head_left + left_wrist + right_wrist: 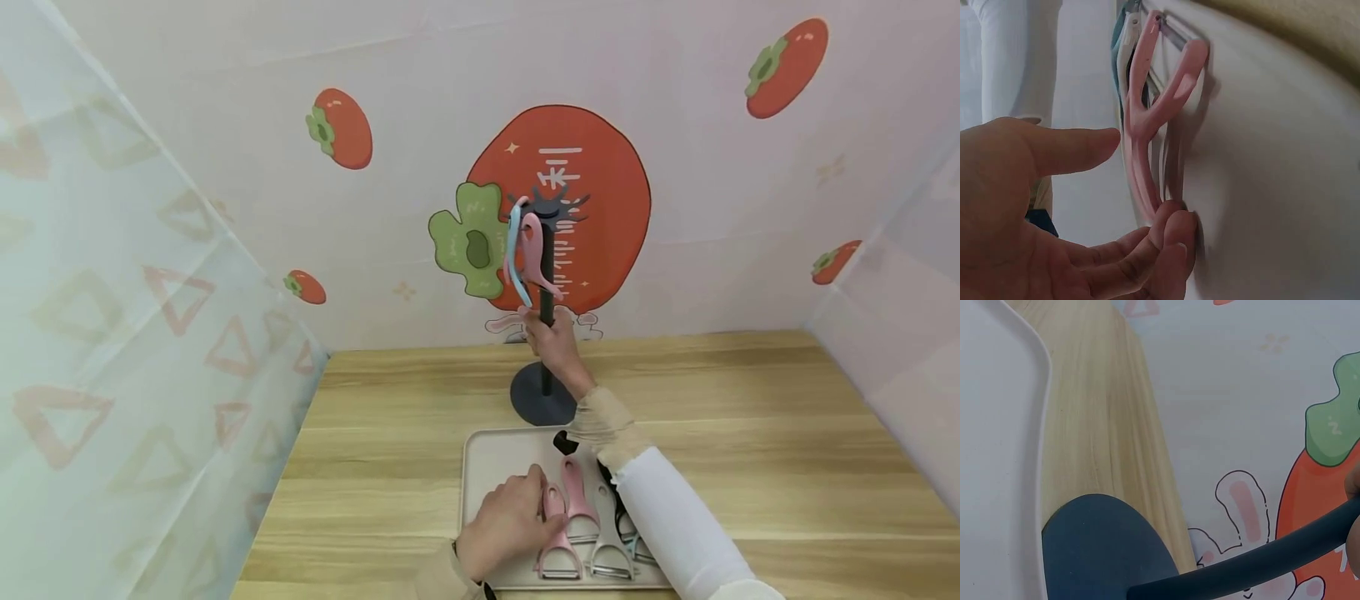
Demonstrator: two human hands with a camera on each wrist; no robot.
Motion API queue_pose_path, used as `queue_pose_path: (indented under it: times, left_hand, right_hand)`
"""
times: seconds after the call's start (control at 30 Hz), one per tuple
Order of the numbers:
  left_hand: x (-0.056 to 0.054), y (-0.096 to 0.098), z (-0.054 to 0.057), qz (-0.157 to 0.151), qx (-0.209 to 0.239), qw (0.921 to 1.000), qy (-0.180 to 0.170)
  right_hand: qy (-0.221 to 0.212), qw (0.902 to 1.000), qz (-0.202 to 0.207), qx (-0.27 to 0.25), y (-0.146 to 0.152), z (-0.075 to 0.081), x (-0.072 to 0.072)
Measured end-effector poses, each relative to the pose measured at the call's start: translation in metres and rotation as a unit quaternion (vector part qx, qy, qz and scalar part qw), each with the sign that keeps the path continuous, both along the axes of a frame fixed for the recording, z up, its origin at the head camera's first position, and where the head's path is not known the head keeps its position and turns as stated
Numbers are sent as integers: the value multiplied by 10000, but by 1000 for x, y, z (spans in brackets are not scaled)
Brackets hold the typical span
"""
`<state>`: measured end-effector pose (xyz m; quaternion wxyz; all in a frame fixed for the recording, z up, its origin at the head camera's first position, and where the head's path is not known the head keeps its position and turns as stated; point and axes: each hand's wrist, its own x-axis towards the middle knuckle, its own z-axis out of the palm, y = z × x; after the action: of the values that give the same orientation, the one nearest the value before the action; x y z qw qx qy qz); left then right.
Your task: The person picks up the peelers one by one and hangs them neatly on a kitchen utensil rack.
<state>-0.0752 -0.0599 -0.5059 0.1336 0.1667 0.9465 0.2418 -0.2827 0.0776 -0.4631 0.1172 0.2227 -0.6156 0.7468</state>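
My right hand [557,343] grips the black pole [1260,565] of an upright utensil stand with a round base [536,400]. Above that hand, a light blue peeler [513,250] and a pink peeler [532,250] hang from the hooked top [551,207], with another pink edge partly hidden behind them. My left hand [508,518] is at a pink peeler [1141,125] lying in a tray. Its fingertips [1175,237] touch the handle's end, while the thumb extends beside the handle, apart from the fingers.
The pale tray [474,467] holds several peelers, including a second pink one [573,487], a grey one [604,517] and black ones partly hidden by my right sleeve [675,517]. The wooden table [375,467] meets a printed backdrop [405,208] behind the stand.
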Motion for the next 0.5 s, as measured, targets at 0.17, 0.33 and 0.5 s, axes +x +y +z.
queue_pose_path:
  times: [0.17, 0.33, 0.5]
  left_hand:
    - [7, 8, -3, 96, -344, 9993, 137]
    - [9, 12, -3, 124, -317, 9992, 186]
    - [9, 10, 0, 144, -326, 9993, 84]
  right_hand:
    - [7, 10000, 3, 89, -2, 0, 0]
    - [-23, 10000, -61, -21, 0, 1, 1]
    - [-11, 10000, -19, 10, 2, 2, 1]
